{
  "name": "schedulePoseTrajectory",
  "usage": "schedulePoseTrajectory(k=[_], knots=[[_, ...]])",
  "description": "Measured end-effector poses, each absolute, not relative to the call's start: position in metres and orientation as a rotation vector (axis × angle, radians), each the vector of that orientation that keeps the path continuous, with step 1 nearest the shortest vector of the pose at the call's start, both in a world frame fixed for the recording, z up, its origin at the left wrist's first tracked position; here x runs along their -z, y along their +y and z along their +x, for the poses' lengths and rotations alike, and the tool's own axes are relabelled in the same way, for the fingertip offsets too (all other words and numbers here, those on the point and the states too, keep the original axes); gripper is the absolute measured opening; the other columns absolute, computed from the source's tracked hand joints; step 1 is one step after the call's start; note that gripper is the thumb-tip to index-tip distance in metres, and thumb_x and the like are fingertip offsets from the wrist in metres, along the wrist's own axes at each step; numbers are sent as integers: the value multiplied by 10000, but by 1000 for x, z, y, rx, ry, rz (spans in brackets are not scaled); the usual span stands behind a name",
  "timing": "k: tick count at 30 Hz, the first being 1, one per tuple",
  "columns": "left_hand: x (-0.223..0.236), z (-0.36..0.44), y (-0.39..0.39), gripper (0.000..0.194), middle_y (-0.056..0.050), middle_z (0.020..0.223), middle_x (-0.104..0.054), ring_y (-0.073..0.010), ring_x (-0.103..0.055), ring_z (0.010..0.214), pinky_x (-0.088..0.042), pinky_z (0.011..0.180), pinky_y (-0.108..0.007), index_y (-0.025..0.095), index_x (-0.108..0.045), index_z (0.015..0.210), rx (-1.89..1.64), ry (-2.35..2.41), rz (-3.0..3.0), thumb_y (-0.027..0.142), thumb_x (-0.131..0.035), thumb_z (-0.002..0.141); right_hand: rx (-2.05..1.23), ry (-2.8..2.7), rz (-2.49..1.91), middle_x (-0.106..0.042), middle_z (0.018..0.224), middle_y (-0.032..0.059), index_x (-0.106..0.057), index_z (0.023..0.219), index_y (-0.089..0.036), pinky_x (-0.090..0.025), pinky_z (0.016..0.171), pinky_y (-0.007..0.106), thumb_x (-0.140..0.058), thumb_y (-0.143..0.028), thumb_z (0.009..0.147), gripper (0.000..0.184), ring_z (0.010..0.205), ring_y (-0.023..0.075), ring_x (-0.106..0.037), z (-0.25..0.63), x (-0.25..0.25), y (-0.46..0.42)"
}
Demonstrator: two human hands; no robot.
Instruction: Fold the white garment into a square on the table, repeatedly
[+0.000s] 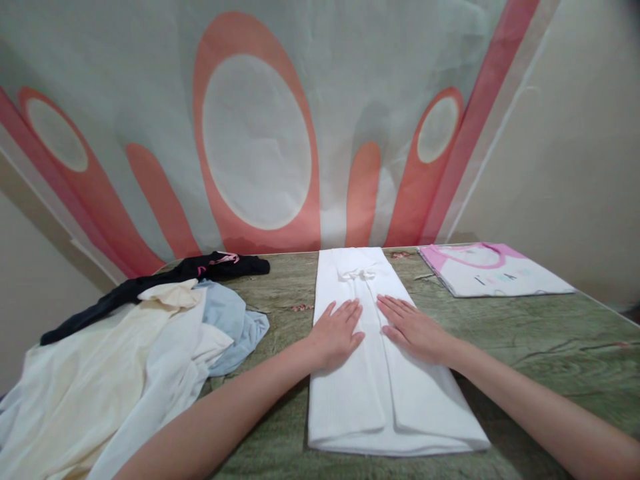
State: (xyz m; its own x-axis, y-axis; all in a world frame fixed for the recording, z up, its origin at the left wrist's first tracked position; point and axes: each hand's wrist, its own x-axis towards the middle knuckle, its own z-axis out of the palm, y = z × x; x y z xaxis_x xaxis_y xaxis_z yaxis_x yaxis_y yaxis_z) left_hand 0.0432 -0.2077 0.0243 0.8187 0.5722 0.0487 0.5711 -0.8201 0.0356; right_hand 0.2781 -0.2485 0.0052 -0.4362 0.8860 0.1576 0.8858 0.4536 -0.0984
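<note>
A white garment [350, 400] lies folded lengthwise into a long strip, its two sides turned in so their edges run close together down the middle. At its far end the neckline shows as a small bunched part. My left hand [336, 335] rests flat on the left folded side, fingers stretched out. On the right folded side lies my right hand [413, 328], also flat, with its fingers pointing toward the centre line. Neither hand grips the cloth.
Left of my arm is a loose heap of cream and white clothes [100, 380], with a light blue garment [227, 320] and a black garment [170, 280] behind. A folded pink and white shirt [495, 270] lies at the back right of the wood-patterned table [545, 340]. A printed sheet [340, 87] hangs behind.
</note>
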Motion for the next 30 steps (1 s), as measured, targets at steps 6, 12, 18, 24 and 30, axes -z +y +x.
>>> schedulePoseTrajectory(k=[6, 12, 18, 24, 30], knots=[[-34, 35, -214, 623, -103, 1490, -82, -212, -68, 1367, -49, 1092, -418, 128, -113, 1423, -62, 900, 2949, 494, -203, 928, -27, -2481, -1558, -288, 1450, 98, -278, 1400, -162, -229, 1086, 444, -315, -435, 910, 563, 1334, 220, -240, 280, -11, -254], [-44, -11, -245, 622, -95, 1490, -94, -250, -77, 1365, -65, 1091, -455, 194, -150, 1423, 59, 695, 2900, 538, -250, 914, -155, -2511, -1479, -259, 1465, 50, -247, 1412, -228, -216, 1093, 462, -368, -410, 907, 550, 1347, 224, -200, 296, -17, -296], [-54, -37, -281, 596, -81, 1491, -97, -261, -98, 1361, -91, 1098, -447, 224, -166, 1422, 95, 567, 2842, 493, -324, 914, -271, -2553, -1472, -217, 1477, 42, -204, 1422, -256, -202, 1092, 493, -417, -416, 891, 594, 1345, 246, -197, 299, -19, -341], [-68, -39, -295, 513, -68, 1490, -115, -249, -104, 1362, -99, 1102, -452, 240, -205, 1413, 187, 475, 2795, 410, -310, 940, -370, -2562, -1427, -254, 1466, 24, -280, 1398, -273, -208, 1100, 463, -443, -373, 887, 545, 1332, 228, -243, 292, -28, -369], [-70, -36, -268, 465, -62, 1490, -125, -216, -86, 1367, -107, 1104, -418, 229, -243, 1399, 117, 586, 2834, 360, -278, 954, -435, -2600, -1345, -287, 1455, -21, -357, 1359, -316, -204, 1111, 412, -440, -334, 894, 473, 1338, 201, -231, 297, -42, -375]])
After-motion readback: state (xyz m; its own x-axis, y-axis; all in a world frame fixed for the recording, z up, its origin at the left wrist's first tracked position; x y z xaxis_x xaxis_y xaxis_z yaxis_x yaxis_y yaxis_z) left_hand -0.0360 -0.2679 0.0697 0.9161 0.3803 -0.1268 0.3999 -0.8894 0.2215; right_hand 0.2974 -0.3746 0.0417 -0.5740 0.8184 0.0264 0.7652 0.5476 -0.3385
